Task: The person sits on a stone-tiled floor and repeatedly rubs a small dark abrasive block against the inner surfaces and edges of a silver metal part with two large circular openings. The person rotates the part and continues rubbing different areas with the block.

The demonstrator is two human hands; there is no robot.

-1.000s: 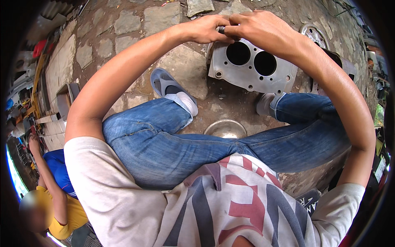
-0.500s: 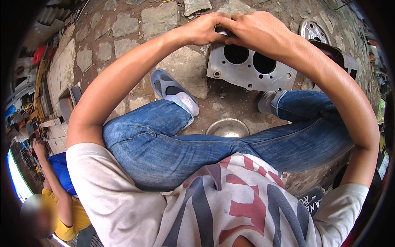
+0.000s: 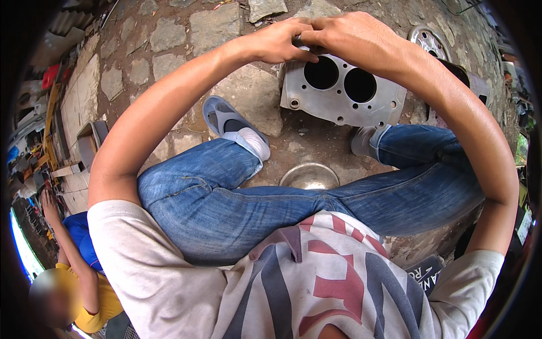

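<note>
A grey metal engine block [image 3: 350, 106] with two large round bores stands on the ground in front of my feet. My left hand [image 3: 282, 40] and my right hand [image 3: 353, 38] meet over its far left edge. Their fingers are bent together, closed round something I cannot make out. The left thumb reaches toward the rim of the left bore. The back of my right hand covers the spot where the fingers meet, along with part of the block's far side.
A round metal bowl [image 3: 310, 176] rests between my legs. Beyond my right forearm lie a round metal wheel [image 3: 429, 42] and a dark metal housing [image 3: 471, 82]. A grey bin [image 3: 93, 141] stands at the left. A person in a yellow shirt [image 3: 107, 291] sits at lower left.
My fingers have shifted slightly against each other, and the left thumb now lies nearer the left bore. More of that bore shows. The other person's hand has moved a little.
</note>
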